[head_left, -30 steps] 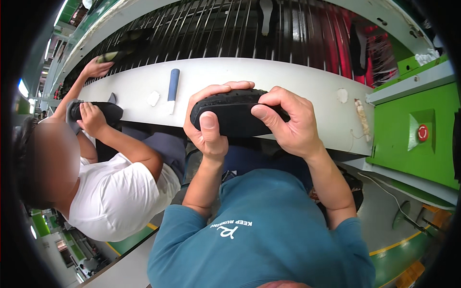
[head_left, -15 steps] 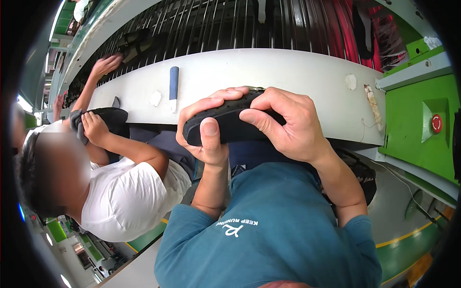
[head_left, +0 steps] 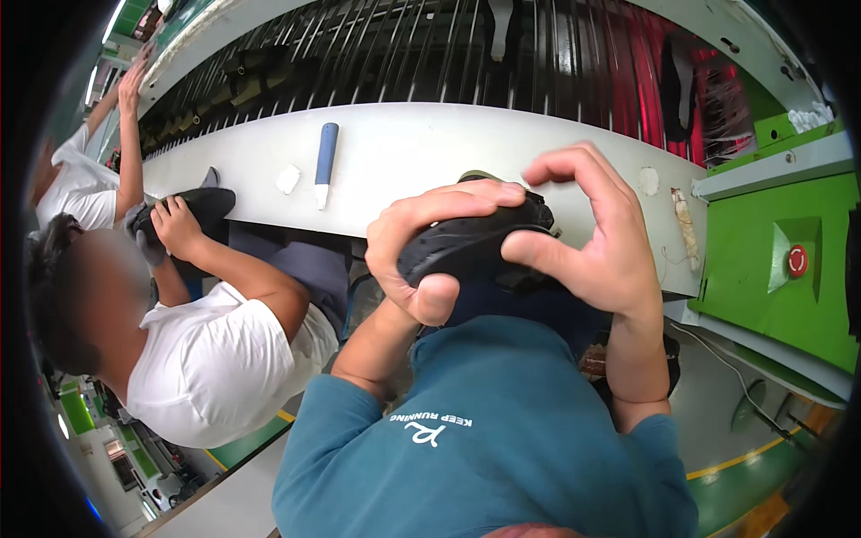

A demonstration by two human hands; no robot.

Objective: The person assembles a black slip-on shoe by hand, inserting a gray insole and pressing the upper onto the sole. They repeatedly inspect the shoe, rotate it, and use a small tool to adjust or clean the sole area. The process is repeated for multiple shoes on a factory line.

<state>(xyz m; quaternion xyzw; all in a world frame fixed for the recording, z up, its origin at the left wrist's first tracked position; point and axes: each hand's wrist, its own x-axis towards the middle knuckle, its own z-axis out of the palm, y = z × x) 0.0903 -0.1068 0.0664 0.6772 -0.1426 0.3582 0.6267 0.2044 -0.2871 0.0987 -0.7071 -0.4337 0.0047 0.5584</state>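
A black shoe [head_left: 471, 240] with a dark sole is held over the near edge of the white table. My left hand [head_left: 405, 224] is wrapped round it from the left, its fingers along the far side and its thumb on the near side. My right hand [head_left: 599, 235] is at the shoe's right end with fingers raised and apart. Its thumb tip lies against or just over the shoe; I cannot tell if it touches. An olive-and-dark piece [head_left: 475, 177] shows just beyond my left fingers, partly hidden.
On the white table [head_left: 386, 152] lie a blue-handled scraper [head_left: 326, 166], a white scrap [head_left: 288, 179] and a wrapped stick [head_left: 684, 229]. Behind runs a roller conveyor [head_left: 404, 54] carrying dark shoe parts. A co-worker [head_left: 206, 368] sits at left with a dark shoe. A red button [head_left: 797, 261] is at right.
The shoe has turned and shifted right in my left hand. My right hand has loosened, its fingers lifting off the shoe. The farther person's arm has moved away from the conveyor.
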